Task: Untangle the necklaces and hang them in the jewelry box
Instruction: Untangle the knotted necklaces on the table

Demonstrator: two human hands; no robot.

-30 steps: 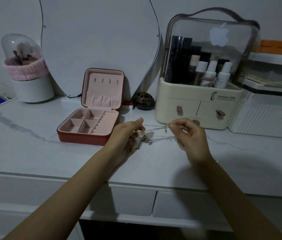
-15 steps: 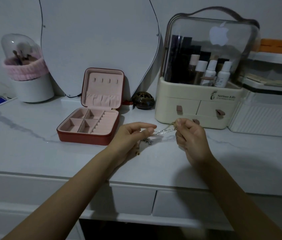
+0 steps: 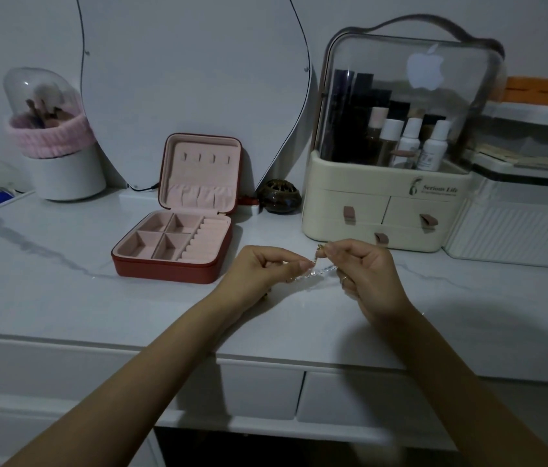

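While both hands work above the white marbled table (image 3: 63, 291), the necklaces (image 3: 320, 270) hang as a short tangled run of chain between them, just off the surface, to the right of the jewelry box (image 3: 178, 251). Left hand (image 3: 259, 269): thumb + forefinger pinched on one end of the chain, other fingers curled under. Right hand (image 3: 365, 267): fingertips pinched on the other end, with a small gold bit showing at the tips; ring visible on one finger. Hands close together, not touching; chain links too fine to say how many strands.

Jewelry box: red outside, pink lining, lid open and upright, 4 hooks in the lid above a gathered pocket, nothing hung on them. Tray compartments + ring rolls look bare.

Behind box: curved mirror (image 3: 181, 79) against the wall. Small dark round jar (image 3: 279, 197) at mirror's base, right of box. Cream cosmetics organizer (image 3: 383, 210) w/ clear dome, bottles inside, drawers below, at back right. Brush holder (image 3: 57, 143) w/ clear cover and pink band at back left.
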